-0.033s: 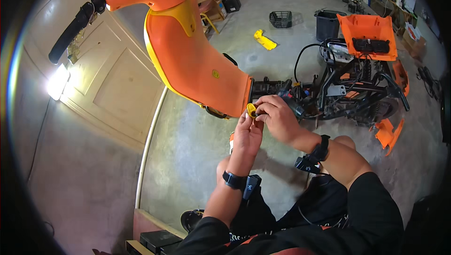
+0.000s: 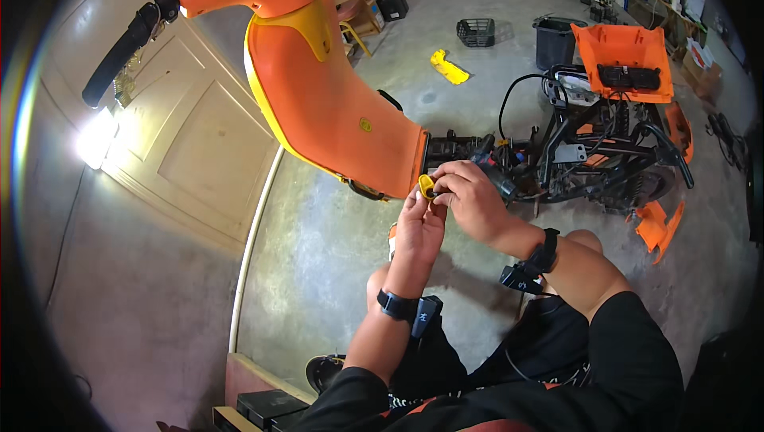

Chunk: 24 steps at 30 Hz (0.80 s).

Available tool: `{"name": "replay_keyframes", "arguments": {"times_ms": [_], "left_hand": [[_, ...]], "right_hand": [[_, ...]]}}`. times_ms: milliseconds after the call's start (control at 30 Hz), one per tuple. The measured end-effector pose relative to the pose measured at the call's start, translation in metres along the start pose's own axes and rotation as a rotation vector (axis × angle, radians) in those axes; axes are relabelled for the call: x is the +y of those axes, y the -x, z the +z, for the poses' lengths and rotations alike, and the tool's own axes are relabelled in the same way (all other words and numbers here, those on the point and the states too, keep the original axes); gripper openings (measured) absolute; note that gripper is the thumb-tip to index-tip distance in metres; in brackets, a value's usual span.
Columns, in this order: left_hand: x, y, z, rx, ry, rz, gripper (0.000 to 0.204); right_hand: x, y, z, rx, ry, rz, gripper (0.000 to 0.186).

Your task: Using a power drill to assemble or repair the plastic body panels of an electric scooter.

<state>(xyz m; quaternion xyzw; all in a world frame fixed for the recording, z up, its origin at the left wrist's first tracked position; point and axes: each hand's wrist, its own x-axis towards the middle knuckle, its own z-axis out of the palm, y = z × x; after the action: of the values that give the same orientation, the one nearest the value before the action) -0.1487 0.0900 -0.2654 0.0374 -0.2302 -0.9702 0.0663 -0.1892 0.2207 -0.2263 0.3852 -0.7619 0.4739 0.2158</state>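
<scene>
A small yellow piece (image 2: 426, 186), rounded with a dark opening, is held up at the rear edge of the scooter's orange body panel (image 2: 334, 106). My left hand (image 2: 419, 233) pinches it from below between thumb and fingers. From the right, my right hand (image 2: 473, 201) closes its thumb and fingertips on the piece's dark side. Whether those fingertips also grip a separate small part is hidden. Beyond my hands lies the scooter's bare black frame (image 2: 557, 165), with wires and mechanical parts exposed.
The handlebar grip (image 2: 119, 54) sticks out at upper left near a door (image 2: 199, 138). A yellow panel (image 2: 450, 68), a black basket (image 2: 476, 32) and a dark bucket (image 2: 555, 44) are on the floor. Orange panels (image 2: 625, 54) sit at the right. A bright lamp (image 2: 97, 139) shines at left.
</scene>
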Motion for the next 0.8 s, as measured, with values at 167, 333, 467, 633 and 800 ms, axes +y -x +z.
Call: {"name": "replay_keyframes", "arguments": {"times_ms": [167, 333, 467, 633, 800], "left_hand": [[0.0011, 0.0006, 0.0026, -0.029, -0.041, 0.025, 0.025], [-0.0027, -0.0013, -0.0015, 0.017, -0.139, 0.045, 0.024], [-0.0085, -0.0017, -0.003, 0.005, -0.153, 0.088, 0.023], [-0.0057, -0.0022, -0.0029, 0.048, -0.061, 0.052, 0.022], [-0.005, -0.0026, -0.0048, 0.023, -0.07, 0.037, 0.022]], "right_hand": [[-0.0027, -0.0005, -0.0037, 0.033, 0.09, -0.09, 0.015], [-0.0027, 0.002, 0.0004, 0.063, 0.168, -0.117, 0.015], [0.0009, 0.0028, 0.0041, 0.077, 0.177, -0.115, 0.015], [0.0048, 0.0023, 0.005, 0.081, 0.012, -0.005, 0.012], [0.0052, 0.002, 0.0043, 0.097, 0.045, -0.01, 0.014]]}}
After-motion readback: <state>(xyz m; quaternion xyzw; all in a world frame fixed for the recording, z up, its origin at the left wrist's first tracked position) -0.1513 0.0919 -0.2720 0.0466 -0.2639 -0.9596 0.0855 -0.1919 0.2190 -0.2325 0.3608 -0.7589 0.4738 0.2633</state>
